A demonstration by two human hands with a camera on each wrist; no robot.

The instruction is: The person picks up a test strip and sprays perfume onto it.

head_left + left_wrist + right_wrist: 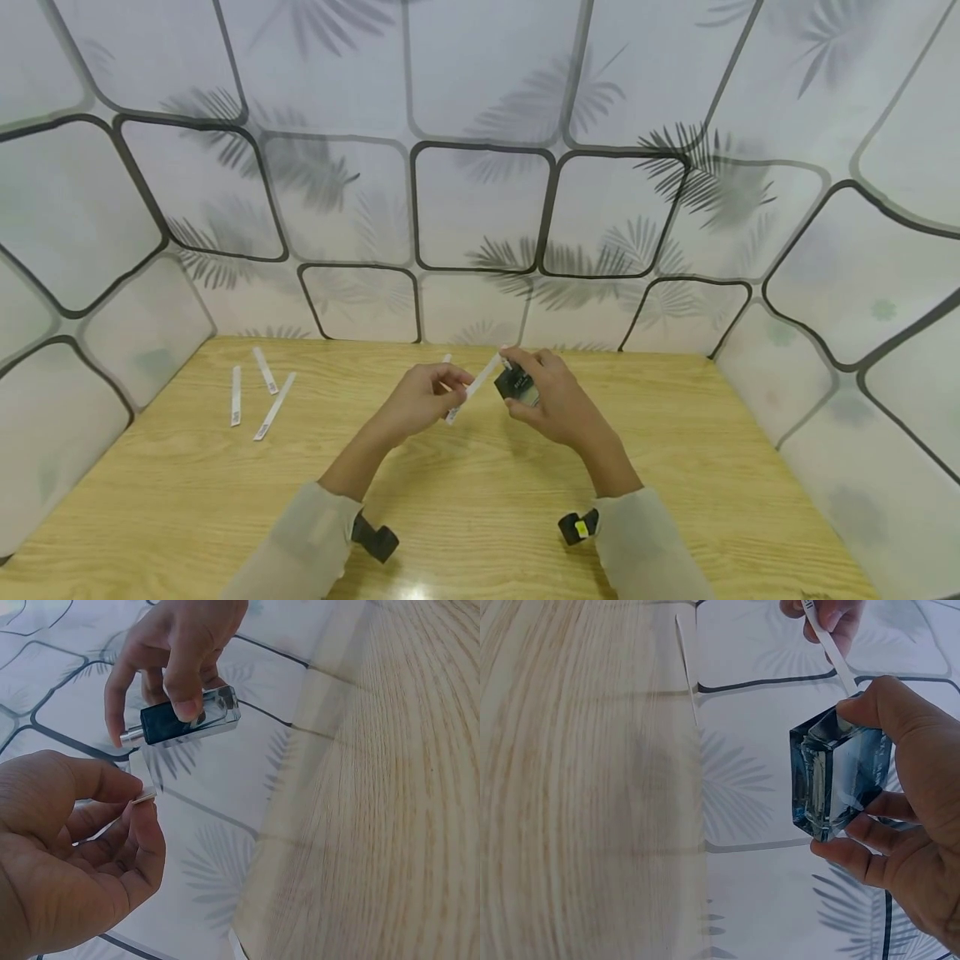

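Note:
My left hand [426,398] pinches a narrow white paper test strip [486,374] between thumb and fingertips. The strip slants up toward the bottle in the head view. A dark teal glass perfume bottle [169,724] is in my right hand [553,400], tilted on its side above the table. Its silver spray top [132,737] points at the strip's free end, with a fingertip on the top. From the right wrist view, the thick clear base of the bottle [814,780] faces the camera, gripped between thumb and fingers, and the strip [829,645] reaches behind it.
Three white strips [236,396] lie apart on the left of the wooden table [480,517]. Another strip [447,358] lies behind my left hand, partly hidden by it. Patterned cloth walls [480,208] rise along the table's back and sides.

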